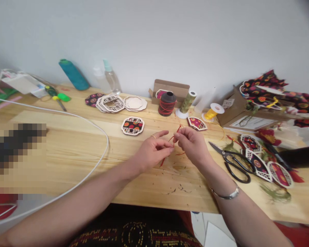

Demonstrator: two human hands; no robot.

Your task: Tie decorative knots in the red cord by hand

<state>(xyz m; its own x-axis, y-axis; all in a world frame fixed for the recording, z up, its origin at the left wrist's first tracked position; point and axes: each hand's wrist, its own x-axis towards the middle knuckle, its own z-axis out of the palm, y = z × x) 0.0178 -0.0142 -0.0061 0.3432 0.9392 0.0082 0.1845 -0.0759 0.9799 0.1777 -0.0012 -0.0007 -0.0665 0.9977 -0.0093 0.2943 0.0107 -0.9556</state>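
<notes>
Over the middle of the wooden table, my left hand (pixel 154 151) and my right hand (pixel 189 142) pinch a thin red cord (pixel 171 139) between them. The cord's loose ends hang below my left fingers and stick up above my right fingertips. Behind my hands stands a dark spool wound with red cord (pixel 167 104). Beyond my right hand lies a fan-shaped ornament (pixel 197 124) with a patterned cloth centre. An octagonal ornament (pixel 133 126) lies flat to the left of my hands. Black-handled scissors (pixel 233 163) rest open to the right of my right wrist.
Wooden frames (pixel 112 104) are stacked at the back, near clear bottles (pixel 112 79) and a teal thread cone (pixel 73 75). A yellow spool (pixel 213 111) stands beside a cardboard box (pixel 247 109) filled with patterned cloth. A white cable (pixel 106 144) curves across the left side.
</notes>
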